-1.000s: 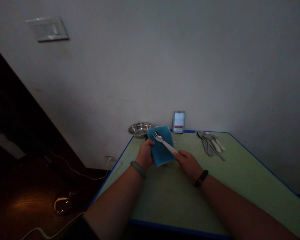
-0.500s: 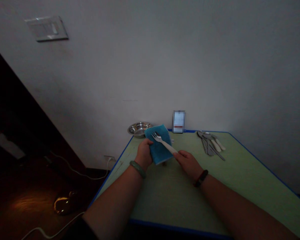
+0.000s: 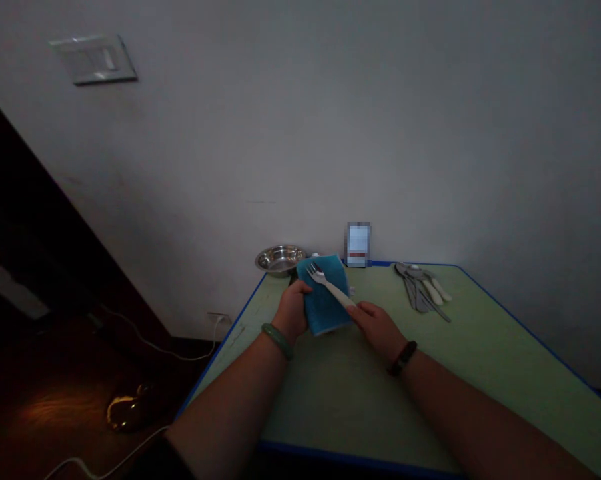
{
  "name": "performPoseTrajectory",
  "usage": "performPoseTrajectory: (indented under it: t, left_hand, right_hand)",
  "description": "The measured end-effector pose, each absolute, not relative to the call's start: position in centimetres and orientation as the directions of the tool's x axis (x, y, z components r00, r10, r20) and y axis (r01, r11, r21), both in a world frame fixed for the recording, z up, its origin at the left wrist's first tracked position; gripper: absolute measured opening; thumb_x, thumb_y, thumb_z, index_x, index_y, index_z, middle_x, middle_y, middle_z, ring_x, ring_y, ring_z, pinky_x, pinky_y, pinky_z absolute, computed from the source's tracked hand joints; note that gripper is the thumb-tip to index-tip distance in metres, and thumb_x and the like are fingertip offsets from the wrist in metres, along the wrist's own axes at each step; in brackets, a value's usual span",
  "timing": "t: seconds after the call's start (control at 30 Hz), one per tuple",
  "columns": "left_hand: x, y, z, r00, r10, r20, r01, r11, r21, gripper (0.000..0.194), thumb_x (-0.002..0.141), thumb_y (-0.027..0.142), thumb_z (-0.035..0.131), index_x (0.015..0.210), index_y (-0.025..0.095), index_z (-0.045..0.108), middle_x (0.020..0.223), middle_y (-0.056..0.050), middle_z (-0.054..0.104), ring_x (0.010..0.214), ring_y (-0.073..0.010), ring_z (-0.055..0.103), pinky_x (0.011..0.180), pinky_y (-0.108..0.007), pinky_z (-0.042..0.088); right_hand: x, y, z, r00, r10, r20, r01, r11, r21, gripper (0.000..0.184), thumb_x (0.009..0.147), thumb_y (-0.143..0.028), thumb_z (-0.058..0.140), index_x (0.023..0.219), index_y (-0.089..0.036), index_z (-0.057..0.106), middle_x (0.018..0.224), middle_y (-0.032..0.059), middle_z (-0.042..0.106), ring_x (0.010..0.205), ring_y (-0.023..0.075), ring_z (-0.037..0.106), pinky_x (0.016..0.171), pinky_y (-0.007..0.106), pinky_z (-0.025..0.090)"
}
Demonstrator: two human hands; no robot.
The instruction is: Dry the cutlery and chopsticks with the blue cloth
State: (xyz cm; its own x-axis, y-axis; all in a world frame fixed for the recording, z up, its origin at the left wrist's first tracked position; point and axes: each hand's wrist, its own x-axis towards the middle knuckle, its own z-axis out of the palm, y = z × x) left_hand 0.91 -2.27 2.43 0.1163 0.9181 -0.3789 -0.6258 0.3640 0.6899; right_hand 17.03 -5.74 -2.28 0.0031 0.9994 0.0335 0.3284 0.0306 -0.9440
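My left hand [image 3: 294,310] grips a blue cloth [image 3: 326,312] by its left edge, thumb on the near face and the other fingers hidden behind it. My right hand [image 3: 377,327] is closed round the handle end of a fork [image 3: 334,289]. The fork has a pale handle and metal tines, which point up and left across the cloth's face. Whether the tines touch the cloth I cannot tell. Both hands are above the green table [image 3: 360,400].
A steel bowl [image 3: 280,259] stands at the table's far left corner. Several spoons and other cutlery [image 3: 420,287] lie in a pile at the far right. A phone [image 3: 358,245] leans upright against the wall. A white cable [image 3: 180,357] runs beside the table's left side.
The cloth has shifted slightly right and down and turned a little in my left hand. My right hand and the fork have stayed nearly in place.
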Motion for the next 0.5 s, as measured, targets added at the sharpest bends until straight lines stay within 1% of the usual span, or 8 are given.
performPoseTrajectory:
  t: [0.13,0.23,0.37,0.5]
  left_hand:
    - [0.86,-2.11,2.15,0.128,0.918,-0.376,-0.617,0.371,0.694,0.049,0.055,0.012,0.050,0.100,0.010,0.068,0.075,-0.011,0.075,0.068,-0.0292,0.072,0.072,-0.047,0.060]
    - [0.71,-1.90,2.06,0.086,0.923,-0.374,-0.623,0.343,0.703,0.046,0.057,0.012,0.050,0.099,0.011,0.067,0.074,-0.010,0.075,0.068,-0.0293,0.072,0.072,-0.048,0.060]
    - [0.63,-1.78,2.32,0.003,0.930,-0.368,-0.650,0.282,0.706,0.038,0.059,0.012,0.049,0.092,0.012,0.067,0.069,-0.008,0.073,0.067,-0.0276,0.072,0.074,-0.046,0.060]
    - [0.60,-1.78,2.57,-0.030,0.939,-0.342,-0.669,0.236,0.705,0.034,0.059,0.012,0.048,0.088,0.013,0.067,0.070,-0.008,0.073,0.065,-0.0257,0.072,0.076,-0.043,0.060]
  right_hand:
    - [16.95,-5.85,-2.00,0.009,0.999,0.031,0.327,0.027,-0.945,0.037,0.074,-0.055,0.053,0.060,-0.022,0.045,0.056,-0.0051,0.040,0.054,0.0117,0.037,0.052,0.027,0.029]
    - [17.01,-5.84,-2.01,0.002,1.000,0.027,0.338,0.024,-0.941,0.037,0.074,-0.056,0.051,0.060,-0.022,0.045,0.056,-0.0052,0.040,0.054,0.0118,0.037,0.052,0.027,0.029]
    - [17.19,-5.73,-2.33,-0.002,0.999,0.041,0.371,0.039,-0.928,0.038,0.075,-0.056,0.050,0.061,-0.022,0.044,0.057,-0.0051,0.039,0.055,0.0120,0.037,0.052,0.027,0.029]
    - [17.22,-5.78,-2.37,-0.008,0.999,0.051,0.394,0.050,-0.918,0.038,0.076,-0.056,0.049,0.061,-0.022,0.044,0.058,-0.0049,0.038,0.056,0.0120,0.037,0.052,0.027,0.028]
